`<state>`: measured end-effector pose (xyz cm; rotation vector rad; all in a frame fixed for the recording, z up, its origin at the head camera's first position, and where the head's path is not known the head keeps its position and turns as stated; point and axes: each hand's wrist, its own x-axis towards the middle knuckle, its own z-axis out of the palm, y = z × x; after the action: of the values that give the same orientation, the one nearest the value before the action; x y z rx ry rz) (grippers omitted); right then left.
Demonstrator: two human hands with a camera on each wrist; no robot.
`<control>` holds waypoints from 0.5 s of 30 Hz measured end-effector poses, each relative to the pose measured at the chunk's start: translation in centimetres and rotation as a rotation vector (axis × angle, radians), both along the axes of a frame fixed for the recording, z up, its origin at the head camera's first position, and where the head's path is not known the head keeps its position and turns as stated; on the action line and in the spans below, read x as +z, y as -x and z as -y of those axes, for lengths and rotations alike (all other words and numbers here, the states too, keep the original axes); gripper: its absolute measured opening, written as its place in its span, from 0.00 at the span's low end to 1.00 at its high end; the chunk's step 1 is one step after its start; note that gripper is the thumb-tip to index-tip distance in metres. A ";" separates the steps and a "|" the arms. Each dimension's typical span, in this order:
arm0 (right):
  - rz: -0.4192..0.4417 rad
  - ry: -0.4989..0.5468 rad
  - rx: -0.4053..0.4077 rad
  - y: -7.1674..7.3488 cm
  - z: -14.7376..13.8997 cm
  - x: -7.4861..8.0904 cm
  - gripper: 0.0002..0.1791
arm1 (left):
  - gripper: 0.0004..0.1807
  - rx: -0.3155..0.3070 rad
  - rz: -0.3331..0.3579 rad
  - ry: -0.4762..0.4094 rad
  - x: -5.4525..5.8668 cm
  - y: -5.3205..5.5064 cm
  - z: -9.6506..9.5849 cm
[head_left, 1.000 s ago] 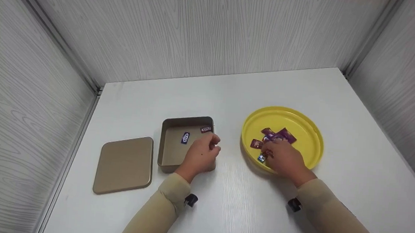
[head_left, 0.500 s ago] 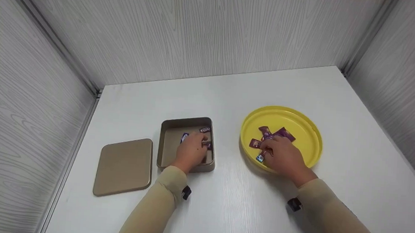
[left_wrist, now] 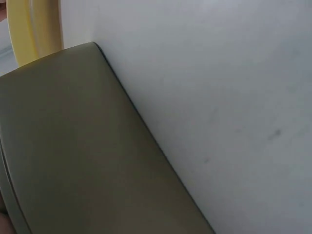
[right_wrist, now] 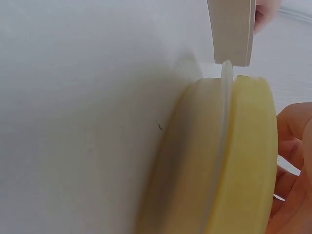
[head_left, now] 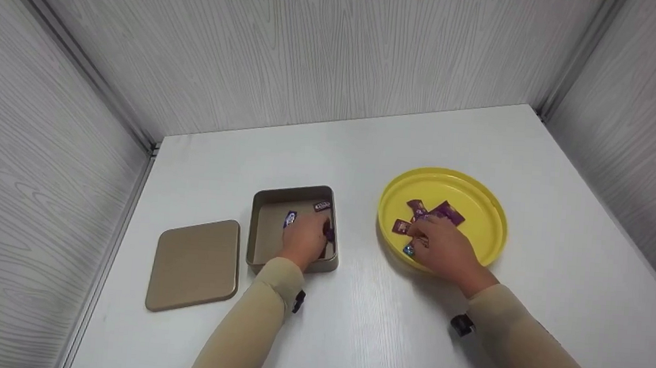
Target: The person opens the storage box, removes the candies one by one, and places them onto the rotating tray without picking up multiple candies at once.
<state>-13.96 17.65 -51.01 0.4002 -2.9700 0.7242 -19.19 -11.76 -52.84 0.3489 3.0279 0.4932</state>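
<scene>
My left hand [head_left: 304,237] is down inside the tan metal tin [head_left: 260,243], its fingertips pinching a small purple-wrapped candy [head_left: 329,234] by the right wall. Two more wrapped candies lie in there: a blue one [head_left: 290,218] beside the knuckles and a dark purple one [head_left: 322,207] in the far right corner. Over the near left part of a round yellow plate [head_left: 483,229], my right hand [head_left: 444,250] hovers with loosely bent fingers. Beneath and around those fingers are several candies, including a purple one [head_left: 450,213], a maroon one [head_left: 400,226] and a shiny blue one [head_left: 409,250].
Left of the tin, its flat square lid [head_left: 195,266] lies on the white table [head_left: 353,324]. Wood-grain panels [head_left: 337,52] stand at the back and both sides. The tin's outer wall [left_wrist: 97,146] fills much of the left wrist view.
From above the tin's right side, my left hand has gone down into it and taken hold of a purple candy. The right hand stays at the plate almost unmoved.
</scene>
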 end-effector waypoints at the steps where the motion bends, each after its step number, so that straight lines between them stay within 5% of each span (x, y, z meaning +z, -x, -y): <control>1: 0.001 0.004 0.000 0.0 0.0 0.0 0.13 | 0.04 -0.001 -0.002 0.005 0.0 0.0 0.0; 9: 0.023 0.056 -0.008 -0.2 0.3 -0.1 0.11 | 0.09 0.029 0.056 -0.030 -0.2 -0.1 0.7; 15: -0.004 0.093 0.017 -0.5 0.6 0.4 0.11 | 0.15 0.067 0.030 -0.141 0.7 -0.5 1.1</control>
<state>-13.49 17.01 -50.65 0.4211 -2.9185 0.8587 -18.70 -12.90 -52.17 0.2452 2.9913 0.7118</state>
